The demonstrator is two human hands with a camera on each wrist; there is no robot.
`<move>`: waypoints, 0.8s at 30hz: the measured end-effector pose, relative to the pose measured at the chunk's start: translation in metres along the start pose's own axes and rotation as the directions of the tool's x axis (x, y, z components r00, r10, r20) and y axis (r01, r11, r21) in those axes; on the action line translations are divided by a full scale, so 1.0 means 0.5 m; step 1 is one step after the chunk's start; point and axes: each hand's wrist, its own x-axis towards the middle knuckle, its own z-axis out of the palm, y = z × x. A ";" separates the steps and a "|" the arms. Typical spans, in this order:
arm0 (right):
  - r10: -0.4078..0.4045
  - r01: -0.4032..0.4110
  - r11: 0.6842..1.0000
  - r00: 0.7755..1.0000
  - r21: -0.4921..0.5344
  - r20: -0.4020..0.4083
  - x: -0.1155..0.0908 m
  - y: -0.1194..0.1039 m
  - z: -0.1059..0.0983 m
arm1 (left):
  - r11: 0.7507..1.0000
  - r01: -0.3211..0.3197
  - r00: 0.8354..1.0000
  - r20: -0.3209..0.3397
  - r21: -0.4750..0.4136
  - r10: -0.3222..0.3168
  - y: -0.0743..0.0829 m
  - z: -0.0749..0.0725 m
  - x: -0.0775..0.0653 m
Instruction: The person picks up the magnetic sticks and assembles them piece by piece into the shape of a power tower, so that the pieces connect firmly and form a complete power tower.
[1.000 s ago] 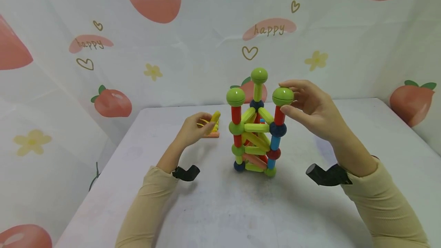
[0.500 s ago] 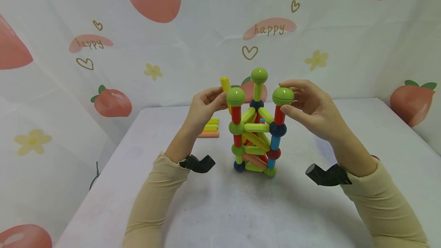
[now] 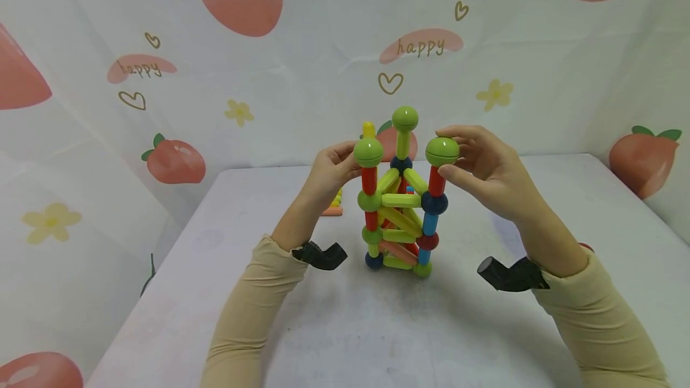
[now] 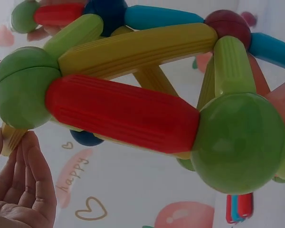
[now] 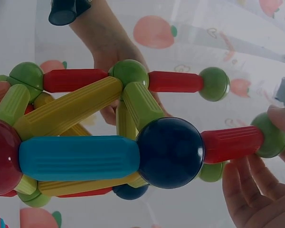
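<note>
A tower of magnetic rods and balls [image 3: 402,200] stands upright on the table, with three green balls on its top posts. My left hand [image 3: 334,172] is beside the upper left post and pinches a yellow magnetic rod [image 3: 369,129], partly hidden behind the left green top ball [image 3: 369,152]. In the left wrist view the same yellow rod [image 4: 12,138] shows between thumb and fingers, close by a green ball [image 4: 26,88]. My right hand [image 3: 487,172] grips the right green top ball [image 3: 442,151], which sits on a red rod [image 5: 232,144] in the right wrist view.
Several loose rods [image 3: 333,211] lie on the table [image 3: 334,328] behind my left wrist. More red and blue rods [image 4: 240,207] lie beyond the tower. A printed cloth [image 3: 318,76] hangs behind the table.
My left hand has lifted the yellow rod from near the loose rods, up and right to the tower's upper left post, where the rod now stands nearly upright. My right hand has stayed put.
</note>
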 end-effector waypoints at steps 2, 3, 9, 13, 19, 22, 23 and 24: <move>-0.003 0.003 1.000 1.000 0.001 0.001 0.000 0.000 0.000 | 1.000 0.008 1.000 0.006 0.002 -0.008 -0.001 0.002 0.000; -0.003 0.003 1.000 1.000 0.000 0.002 0.000 0.000 0.000 | 1.000 0.008 1.000 0.012 0.002 -0.008 -0.001 0.003 -0.001; -0.005 0.005 1.000 1.000 -0.017 0.003 0.001 0.001 -0.001 | 1.000 -0.001 0.998 0.060 -0.027 0.002 -0.003 0.007 -0.003; -0.013 0.013 1.000 1.000 -0.018 0.007 0.001 0.001 -0.001 | 0.999 -0.010 0.996 0.085 -0.053 0.014 -0.004 0.008 -0.001; -0.005 0.005 0.999 1.000 -0.035 0.005 0.001 0.001 -0.001 | 0.997 -0.001 0.990 0.137 -0.071 0.011 -0.002 0.010 0.002; -0.007 0.007 1.000 1.000 -0.029 0.005 0.000 0.000 -0.001 | 0.997 0.023 0.988 0.151 -0.079 -0.011 -0.001 0.012 0.004; -0.009 0.009 1.000 1.000 -0.029 0.005 0.001 0.000 -0.001 | 0.996 0.028 0.987 0.157 -0.081 -0.015 -0.001 0.012 0.005; -0.011 0.011 1.000 1.000 -0.027 0.006 0.001 0.000 -0.001 | 0.996 0.028 0.986 0.163 -0.079 -0.015 -0.001 0.013 0.006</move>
